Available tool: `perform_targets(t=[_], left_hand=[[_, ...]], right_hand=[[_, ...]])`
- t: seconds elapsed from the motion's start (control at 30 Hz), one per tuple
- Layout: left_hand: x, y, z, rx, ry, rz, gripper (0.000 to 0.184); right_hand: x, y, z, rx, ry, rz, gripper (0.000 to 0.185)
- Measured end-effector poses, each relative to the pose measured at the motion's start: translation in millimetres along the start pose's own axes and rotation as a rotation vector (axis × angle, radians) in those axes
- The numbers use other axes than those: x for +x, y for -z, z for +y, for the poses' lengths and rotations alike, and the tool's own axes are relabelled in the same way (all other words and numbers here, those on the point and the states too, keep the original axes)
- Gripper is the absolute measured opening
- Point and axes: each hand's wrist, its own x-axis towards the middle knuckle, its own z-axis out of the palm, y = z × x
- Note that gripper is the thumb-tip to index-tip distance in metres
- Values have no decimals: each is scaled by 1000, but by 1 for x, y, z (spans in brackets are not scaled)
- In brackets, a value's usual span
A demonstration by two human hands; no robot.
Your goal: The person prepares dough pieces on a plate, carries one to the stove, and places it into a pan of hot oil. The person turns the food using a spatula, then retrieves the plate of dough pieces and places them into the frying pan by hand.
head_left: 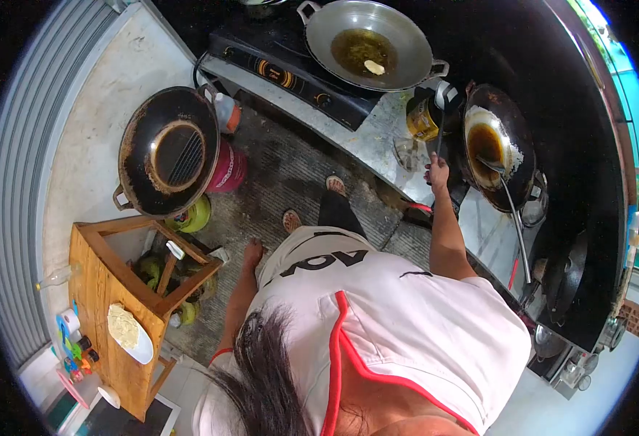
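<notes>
My right hand is wrapped round the long handle of a dark utensil, whose pale head shows above a yellow tin. To its right a dark wok holds brown oil, with a metal ladle resting in it. A grey wok sits on the black stove with oil and one pale piece in it. My left hand hangs low beside my body, near the wooden table; its fingers are too small to make out.
At the left, a large black wok with a rack stands above a pink bucket. A wooden table carries a white dish of pale food. The stove stands on the metal-topped counter.
</notes>
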Motion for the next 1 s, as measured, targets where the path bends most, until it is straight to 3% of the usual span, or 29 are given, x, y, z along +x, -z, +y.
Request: perform_targets(t=[0.03,0.1,0.2,0.27,0.37,0.43,0.53,0.63,0.73,0.87,0.93,1.0], left_hand=[[3,-2,3,-107,54,30,41],[1,30,70,-261,309,-44,43],[37,9,40,133,-208,104,44],[55,19,62,11,-276,87,46],[62,73,170,-127,-110,61,41],[114,45,160,-336,-48,56,35],[167,27,157,-625,-190,117,32],[137,59,212,-289,-167,8,31],[155,6,155,86,-405,106,30],[102,8,140,562,-401,-241,32],[95,-2,103,792,-411,-492,33],[84,-7,73,535,-48,-486,29]], right_hand=[[-1,1,-1,-4,21,7,33],[0,1,-5,-12,68,16,33],[-8,3,-16,-33,75,1,34],[-10,2,-17,5,49,14,34],[-19,10,-8,-42,78,-4,33],[-32,18,-10,-118,77,8,31],[-57,29,-7,-116,110,-3,31],[-80,44,15,-286,208,-4,31],[-142,52,-12,-283,148,-73,29],[-204,63,5,-212,52,-96,25],[-226,69,14,-455,243,-21,22],[-253,68,18,-658,325,112,20]])
